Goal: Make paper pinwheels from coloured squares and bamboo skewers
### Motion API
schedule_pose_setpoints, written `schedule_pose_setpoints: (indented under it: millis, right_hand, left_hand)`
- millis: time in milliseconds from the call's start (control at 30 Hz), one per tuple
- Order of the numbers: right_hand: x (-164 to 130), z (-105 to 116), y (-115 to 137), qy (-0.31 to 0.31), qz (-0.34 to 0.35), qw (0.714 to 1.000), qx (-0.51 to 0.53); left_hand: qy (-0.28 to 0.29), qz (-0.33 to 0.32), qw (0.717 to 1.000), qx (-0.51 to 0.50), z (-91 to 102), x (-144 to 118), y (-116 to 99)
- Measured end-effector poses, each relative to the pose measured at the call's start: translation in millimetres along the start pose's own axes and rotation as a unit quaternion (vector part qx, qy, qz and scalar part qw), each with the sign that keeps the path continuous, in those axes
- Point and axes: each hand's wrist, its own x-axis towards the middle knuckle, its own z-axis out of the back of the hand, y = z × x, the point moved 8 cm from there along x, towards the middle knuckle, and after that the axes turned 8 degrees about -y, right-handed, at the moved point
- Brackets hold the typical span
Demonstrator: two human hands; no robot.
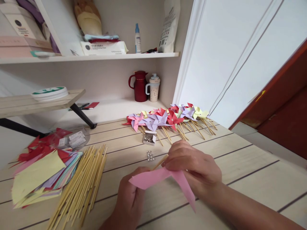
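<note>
A pink paper pinwheel point(153, 179) is between my hands, its blades folded and hanging toward me. A thin wooden stick point(159, 162) slants from my right fingers down toward my left hand. My left hand point(130, 195) is closed around the lower stick, with the pink paper partly covering its fingers. My right hand point(194, 164) is closed over the pinwheel's centre and the stick's upper end; its fingertips are hidden. Just beyond lie small silver pins point(150, 156) and an open little box point(149, 138) with more pins inside.
Finished pinwheels point(158, 120) lie in a row at the back. To the left are a bundle of wooden sticks point(82, 182), stacked coloured paper point(35, 179) and a clear container point(76, 139). A red jug point(140, 87) and a cup point(154, 88) stand under the shelf point(144, 56).
</note>
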Motion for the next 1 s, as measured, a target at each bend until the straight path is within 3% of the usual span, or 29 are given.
schedule_pose_setpoints:
  millis: [233,1000]
  right_hand:
    - [0.3,-0.5,-1.1,0.002,-0.003,1.000,0.006]
    - [0.7,-2.0,0.7,-0.001,-0.016,1.000,-0.002]
  left_hand:
    - [0.007,0.011,1.000,-0.001,-1.8,-3.6,9.6]
    - [-0.015,0.012,1.000,-0.007,-2.2,2.9,9.5]
